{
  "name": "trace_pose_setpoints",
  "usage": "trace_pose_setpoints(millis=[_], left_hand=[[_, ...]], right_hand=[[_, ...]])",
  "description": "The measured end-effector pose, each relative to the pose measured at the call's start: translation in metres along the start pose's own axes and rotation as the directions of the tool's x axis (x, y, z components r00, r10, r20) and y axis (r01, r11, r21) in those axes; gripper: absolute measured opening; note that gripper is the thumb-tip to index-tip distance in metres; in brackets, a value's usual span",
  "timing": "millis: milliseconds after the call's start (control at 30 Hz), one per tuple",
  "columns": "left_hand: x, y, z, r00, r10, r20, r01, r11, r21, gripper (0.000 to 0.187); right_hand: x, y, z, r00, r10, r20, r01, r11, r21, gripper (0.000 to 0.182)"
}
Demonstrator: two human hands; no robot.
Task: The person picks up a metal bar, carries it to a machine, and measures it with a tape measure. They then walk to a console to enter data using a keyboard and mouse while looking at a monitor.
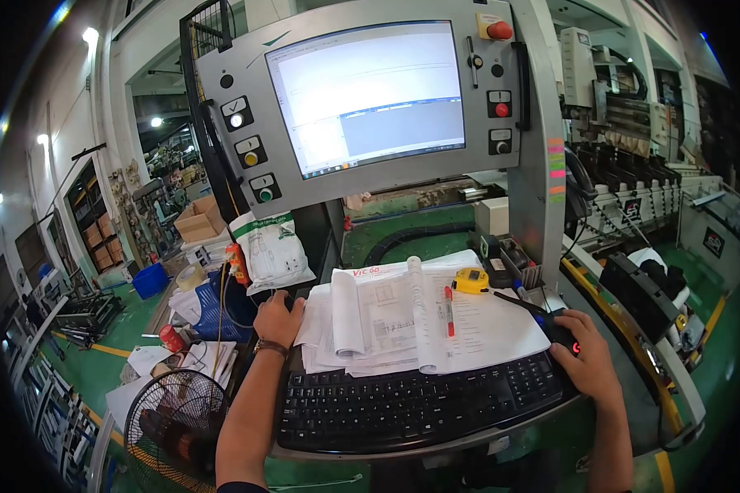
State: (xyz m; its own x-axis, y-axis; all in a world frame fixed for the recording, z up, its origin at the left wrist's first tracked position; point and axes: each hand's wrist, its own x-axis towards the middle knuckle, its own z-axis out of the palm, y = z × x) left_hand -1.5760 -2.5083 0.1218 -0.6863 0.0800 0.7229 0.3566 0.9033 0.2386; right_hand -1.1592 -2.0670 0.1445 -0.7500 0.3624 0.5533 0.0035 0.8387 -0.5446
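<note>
My right hand (pixel 587 357) rests over a black mouse (pixel 561 330) with a red light, at the right end of the black keyboard (pixel 403 404). Fingers curled, my left hand (pixel 279 320) lies at the left edge of the papers (pixel 378 316), against a small dark object that it mostly hides. Behind the keyboard lies an open spiral notebook (pixel 489 333) with a red pen (pixel 449 312) and a yellow tape measure (pixel 471 281) on it. Above them, a lit monitor (pixel 370 94) shows a drawing window.
A grey control panel (pixel 210 70) with buttons frames the monitor. A white packet (pixel 273 251) stands behind my left hand. At the lower left is a black fan (pixel 177 423). A blue tray (pixel 224 308) and loose papers sit left. Machinery (pixel 633 197) stands at the right.
</note>
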Motion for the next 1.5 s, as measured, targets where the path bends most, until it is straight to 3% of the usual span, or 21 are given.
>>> trace_pose_setpoints(millis=[133,333,633,1500], left_hand=[[0.0016,0.0037,-0.0057,0.996,-0.045,0.077,0.046,0.999,-0.017,0.046],[0.0004,0.0002,-0.0006,1.0,0.001,0.005,-0.001,1.0,0.005,0.041],[0.0013,-0.0005,-0.0003,1.0,-0.009,0.024,0.009,1.0,0.002,0.04],[0.0016,-0.0002,-0.002,0.998,-0.016,0.057,0.017,1.0,-0.011,0.045]], right_hand=[[-0.0003,0.0012,0.0012,1.0,0.006,-0.015,-0.006,1.0,0.013,0.051],[-0.0004,-0.0035,0.0015,0.997,0.026,-0.079,-0.023,0.999,0.038,0.051],[-0.0021,0.0044,0.004,0.991,0.013,-0.133,-0.011,1.0,0.011,0.05],[-0.0004,-0.0008,0.002,0.996,0.043,-0.079,-0.041,0.999,0.027,0.053]])
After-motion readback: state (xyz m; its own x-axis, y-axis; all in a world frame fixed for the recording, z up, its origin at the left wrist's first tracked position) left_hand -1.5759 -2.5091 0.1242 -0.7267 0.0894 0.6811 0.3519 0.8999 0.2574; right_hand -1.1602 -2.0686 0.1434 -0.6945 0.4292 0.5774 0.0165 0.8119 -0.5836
